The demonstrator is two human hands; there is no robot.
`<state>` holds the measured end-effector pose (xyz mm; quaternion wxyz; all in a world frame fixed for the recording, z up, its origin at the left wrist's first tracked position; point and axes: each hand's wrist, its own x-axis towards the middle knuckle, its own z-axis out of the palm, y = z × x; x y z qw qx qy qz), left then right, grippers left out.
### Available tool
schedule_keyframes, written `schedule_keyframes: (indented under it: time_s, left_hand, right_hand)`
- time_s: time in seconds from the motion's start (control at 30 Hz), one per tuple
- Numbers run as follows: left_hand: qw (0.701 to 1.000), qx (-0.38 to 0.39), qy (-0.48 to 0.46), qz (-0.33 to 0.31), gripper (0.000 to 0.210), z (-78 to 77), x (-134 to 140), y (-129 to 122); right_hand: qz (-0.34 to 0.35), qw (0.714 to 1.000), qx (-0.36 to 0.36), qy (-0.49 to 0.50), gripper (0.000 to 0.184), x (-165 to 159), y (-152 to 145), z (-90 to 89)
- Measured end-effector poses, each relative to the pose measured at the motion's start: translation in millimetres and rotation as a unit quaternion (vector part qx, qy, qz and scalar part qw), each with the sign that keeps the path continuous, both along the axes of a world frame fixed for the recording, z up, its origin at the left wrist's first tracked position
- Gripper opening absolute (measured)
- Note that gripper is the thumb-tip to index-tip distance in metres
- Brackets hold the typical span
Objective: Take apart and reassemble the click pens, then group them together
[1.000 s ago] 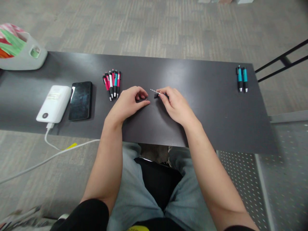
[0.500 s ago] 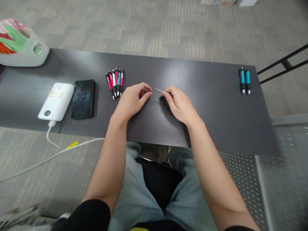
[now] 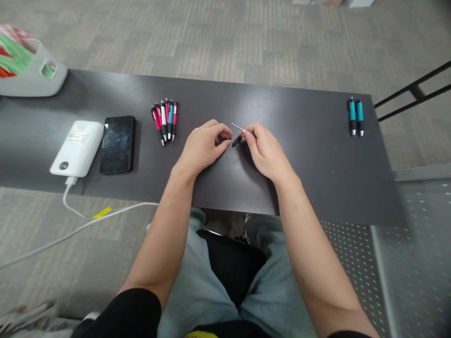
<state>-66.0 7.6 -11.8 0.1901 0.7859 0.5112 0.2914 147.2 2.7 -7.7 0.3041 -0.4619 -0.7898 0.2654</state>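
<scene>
My right hand (image 3: 264, 148) is closed on a thin, pale pen refill (image 3: 238, 127) that sticks out towards the upper left. Below the refill, a black pen part (image 3: 236, 141) juts from under the same fingers. Close by on the left, my left hand (image 3: 206, 146) has thumb and fingertips pinched together around something small and dark, too small to name. A narrow gap separates the two hands just above the dark table (image 3: 299, 188). Several pens (image 3: 164, 123), red, white and teal, lie in a row left of my left hand.
Two teal pens (image 3: 355, 117) lie near the table's right end. On the left are a black phone (image 3: 117, 144) and a white power bank (image 3: 78, 148) with a white cable (image 3: 70, 230) hanging over the front edge. A pale basket (image 3: 52, 82) stands at the far left.
My left hand has moved right, nearer the right hand, and a small dark thing now shows at its fingertips. More of the black pen part shows under my right fingers.
</scene>
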Motion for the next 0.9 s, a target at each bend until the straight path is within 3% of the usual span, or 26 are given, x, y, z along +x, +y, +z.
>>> schedule_keyframes:
  time_s: [0.2,0.53,0.9]
  left_hand:
    - [1.0,-0.014,0.0,0.01,0.029,-0.4,0.2,-1.5]
    - [1.0,-0.022,0.017,0.01,0.028,4.0,2.3,-3.3]
    - [0.998,-0.024,-0.055,-0.005,0.029,4.7,-4.0,-2.0]
  right_hand:
    - [-0.068,0.998,0.013,-0.007,0.031,5.0,2.7,-4.8]
    - [-0.054,0.998,-0.027,0.005,0.028,-2.7,-1.6,-2.8]
    - [-0.043,0.999,-0.031,0.007,0.029,1.8,-2.8,3.4]
